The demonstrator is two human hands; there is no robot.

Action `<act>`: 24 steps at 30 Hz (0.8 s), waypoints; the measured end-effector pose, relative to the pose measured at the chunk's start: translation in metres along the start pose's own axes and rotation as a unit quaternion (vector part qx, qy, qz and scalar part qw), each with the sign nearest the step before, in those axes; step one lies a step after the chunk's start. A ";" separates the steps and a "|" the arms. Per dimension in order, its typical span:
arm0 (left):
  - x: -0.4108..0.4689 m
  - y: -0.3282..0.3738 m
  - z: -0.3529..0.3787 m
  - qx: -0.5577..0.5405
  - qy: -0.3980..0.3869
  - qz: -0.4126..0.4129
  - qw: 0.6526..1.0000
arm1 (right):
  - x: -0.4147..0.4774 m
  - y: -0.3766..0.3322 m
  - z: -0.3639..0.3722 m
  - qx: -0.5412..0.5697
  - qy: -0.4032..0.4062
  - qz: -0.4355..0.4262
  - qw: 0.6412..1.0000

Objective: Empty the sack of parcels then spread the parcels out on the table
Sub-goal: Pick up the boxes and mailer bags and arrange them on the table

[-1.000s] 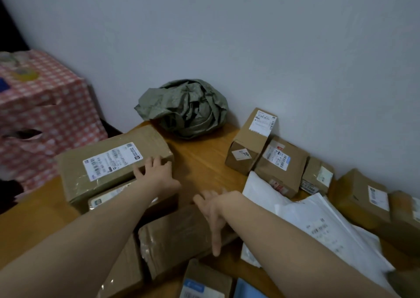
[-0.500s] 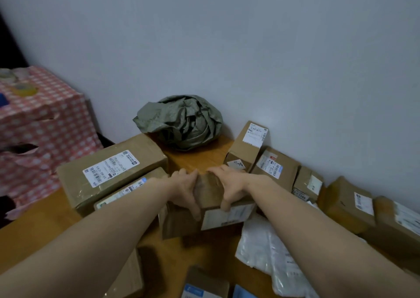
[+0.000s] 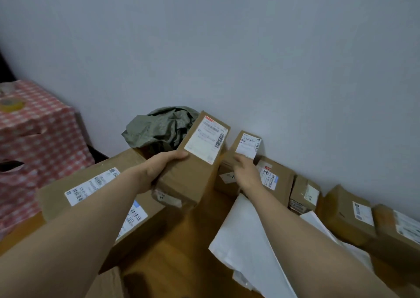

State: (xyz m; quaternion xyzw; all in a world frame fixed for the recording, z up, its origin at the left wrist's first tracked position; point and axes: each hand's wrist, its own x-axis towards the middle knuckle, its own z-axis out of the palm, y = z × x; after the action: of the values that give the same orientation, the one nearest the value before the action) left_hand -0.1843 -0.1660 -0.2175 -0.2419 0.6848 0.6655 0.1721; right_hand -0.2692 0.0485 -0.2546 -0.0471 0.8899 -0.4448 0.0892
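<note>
— Parcel (image 3: 195,172), brown cardboard, is lifted off the wooden table (image 3: 181,252) and tilted, its white label facing up.

— Who has it?

— Left hand (image 3: 163,168), fingers wrapped around its left side, thumb on top. Right hand (image 3: 246,172) sits just beside it, fingers loosely curled against a smaller box (image 3: 245,152); whether it grips that box I cannot tell.

— And around them?

— Crumpled green sack (image 3: 159,131) behind, by the wall. More boxes (image 3: 347,216) line the wall to the right, white mailers (image 3: 247,247) in front, a large box (image 3: 91,191) left.

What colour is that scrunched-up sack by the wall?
The sack is a dull grey-green, seen best in the head view.
</note>
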 end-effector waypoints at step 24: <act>0.187 0.027 0.073 0.256 0.144 0.046 0.955 | 0.065 0.086 0.011 -0.283 0.017 -0.159 0.946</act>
State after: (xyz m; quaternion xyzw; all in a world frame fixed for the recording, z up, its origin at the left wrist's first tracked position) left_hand -0.3599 -0.1130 -0.3031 -0.2512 0.8602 0.4329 0.0975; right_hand -0.3315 0.0805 -0.3373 -0.2038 0.9614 -0.1842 -0.0152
